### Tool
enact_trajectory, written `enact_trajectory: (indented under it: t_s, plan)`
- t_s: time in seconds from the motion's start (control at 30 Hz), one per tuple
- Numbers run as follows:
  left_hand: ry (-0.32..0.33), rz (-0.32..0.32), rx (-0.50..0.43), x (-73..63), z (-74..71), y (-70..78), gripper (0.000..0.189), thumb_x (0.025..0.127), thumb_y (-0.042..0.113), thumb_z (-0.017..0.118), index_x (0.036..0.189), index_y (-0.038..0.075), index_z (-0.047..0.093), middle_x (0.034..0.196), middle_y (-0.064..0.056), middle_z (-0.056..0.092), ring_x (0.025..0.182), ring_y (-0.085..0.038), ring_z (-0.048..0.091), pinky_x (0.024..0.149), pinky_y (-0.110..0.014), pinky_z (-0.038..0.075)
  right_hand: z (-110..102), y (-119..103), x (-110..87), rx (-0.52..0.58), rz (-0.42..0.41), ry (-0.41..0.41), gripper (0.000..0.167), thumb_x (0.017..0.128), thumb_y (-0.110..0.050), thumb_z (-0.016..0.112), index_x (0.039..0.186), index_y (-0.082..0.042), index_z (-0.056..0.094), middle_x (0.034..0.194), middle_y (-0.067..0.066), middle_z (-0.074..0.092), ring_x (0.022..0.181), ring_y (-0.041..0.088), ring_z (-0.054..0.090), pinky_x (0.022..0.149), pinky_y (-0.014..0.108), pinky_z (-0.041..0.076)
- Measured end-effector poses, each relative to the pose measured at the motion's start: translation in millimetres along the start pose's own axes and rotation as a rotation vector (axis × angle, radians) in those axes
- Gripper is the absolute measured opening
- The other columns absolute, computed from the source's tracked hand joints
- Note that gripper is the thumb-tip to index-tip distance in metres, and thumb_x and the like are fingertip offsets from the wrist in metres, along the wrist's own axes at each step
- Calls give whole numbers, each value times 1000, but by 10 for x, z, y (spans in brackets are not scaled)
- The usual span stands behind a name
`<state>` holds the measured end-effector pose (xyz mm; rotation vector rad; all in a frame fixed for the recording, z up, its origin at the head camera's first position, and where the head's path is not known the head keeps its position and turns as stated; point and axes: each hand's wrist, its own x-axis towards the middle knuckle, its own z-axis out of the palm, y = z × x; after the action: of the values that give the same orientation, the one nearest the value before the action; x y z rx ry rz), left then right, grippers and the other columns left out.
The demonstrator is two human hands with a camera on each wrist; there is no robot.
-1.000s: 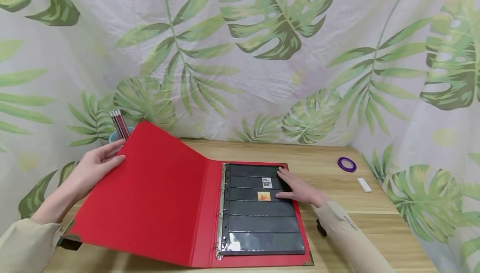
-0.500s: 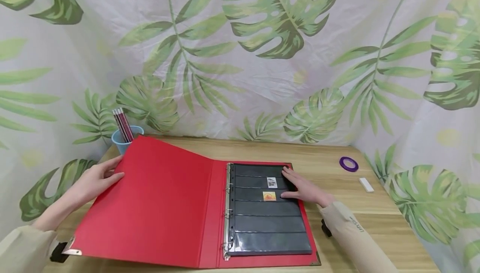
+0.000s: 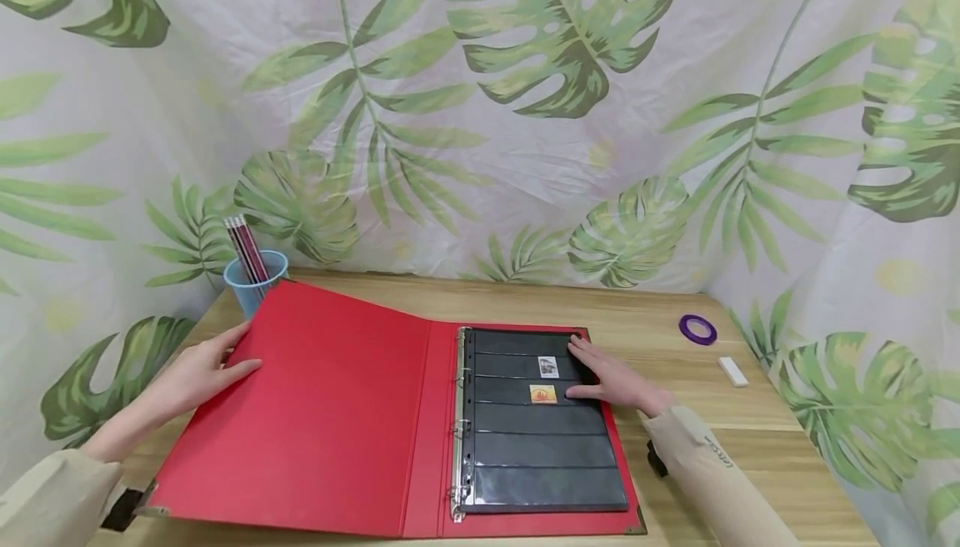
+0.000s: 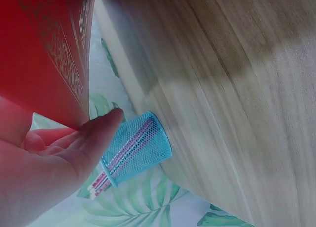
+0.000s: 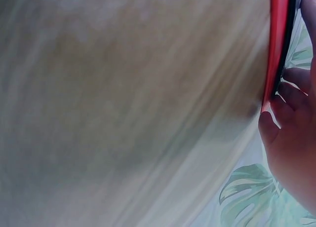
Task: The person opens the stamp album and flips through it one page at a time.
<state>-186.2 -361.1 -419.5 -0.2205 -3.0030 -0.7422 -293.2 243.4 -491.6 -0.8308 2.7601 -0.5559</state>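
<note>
A red ring-bound stamp album (image 3: 432,447) lies open on the table, its front cover (image 3: 315,414) tilted up at the left. My left hand (image 3: 198,376) holds that cover by its outer edge, thumb on the inner face and fingers behind it; the left wrist view shows the hand (image 4: 59,158) against the gold-patterned outside. Black pocket pages (image 3: 540,447) sit on the metal rings (image 3: 460,426). Two stamps show in the pockets, a grey one (image 3: 548,367) and a yellow one (image 3: 543,394). My right hand (image 3: 615,380) rests with extended fingers on the pages' right edge.
A light blue mesh cup (image 3: 258,276) of several pencils (image 3: 246,247) stands behind the cover at the back left. To the right lie a purple tape roll (image 3: 697,329) and a white eraser-like block (image 3: 732,371). A leaf-patterned cloth (image 3: 480,155) hangs behind the wooden table (image 3: 645,309).
The album's cover has come down lower to the left, with my left hand moving down along with it. More of the cup now shows. My right hand stays on the pages.
</note>
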Motion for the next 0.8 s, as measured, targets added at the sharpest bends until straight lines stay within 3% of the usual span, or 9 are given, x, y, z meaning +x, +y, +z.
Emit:
enact_trajectory:
  t_s: [0.3, 0.5, 0.67, 0.8]
  plan:
    - [27, 46, 18, 20, 52, 65, 75, 92, 22, 70, 143, -20, 33, 127, -43, 54, 105, -52, 63, 78, -53, 56, -12, 57, -37, 21, 13, -12, 92, 88, -48, 71, 154, -1, 30, 164, 20, 22, 150, 43, 25, 117, 59, 30]
    - [34, 96, 60, 41, 162, 19, 74, 89, 18, 72, 139, -23, 36, 128, -45, 52, 110, -56, 59, 86, -61, 52, -31, 86, -58, 26, 20, -27, 93, 88, -50, 70, 155, -2, 28, 165, 20, 21, 150, 43, 24, 117, 60, 30]
    - [75, 208, 193, 75, 348, -20, 77, 77, 16, 82, 130, -24, 44, 128, -45, 50, 114, -61, 52, 91, -67, 47, -45, 86, -56, 22, 21, -24, 92, 88, -49, 70, 155, -2, 28, 165, 20, 21, 150, 43, 25, 117, 60, 30]
    - [49, 241, 295, 114, 479, 138, 86, 71, 26, 87, 132, -20, 46, 138, -43, 43, 124, -65, 40, 96, -75, 39, -58, 89, -59, 17, 24, -22, 93, 88, -50, 70, 155, -2, 28, 165, 20, 21, 150, 43, 25, 117, 60, 30]
